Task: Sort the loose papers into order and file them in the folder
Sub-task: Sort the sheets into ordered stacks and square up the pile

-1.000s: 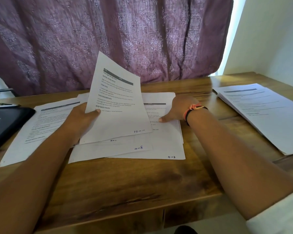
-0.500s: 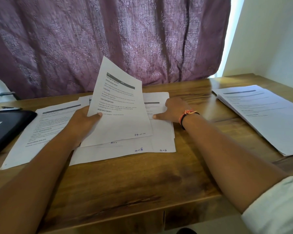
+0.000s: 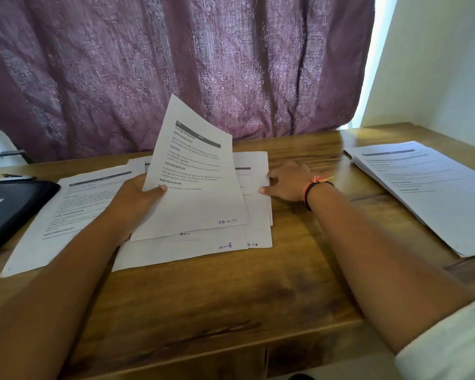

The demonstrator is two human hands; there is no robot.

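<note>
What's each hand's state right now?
Left hand: closed, fingers holding the raised page 10 sheet.
Right hand: thumb on the right edge of the loose stack; whether it grips cannot be told.

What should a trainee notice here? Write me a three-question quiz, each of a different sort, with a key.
1. True or false: the left hand holds the raised sheet marked page 10.
2. On the table, the black folder lies: A far left, B far right, C centre.
3. Fill in: the right hand touches the middle pile at its ___ edge.
Key: 1 true; 2 A; 3 right.
</note>
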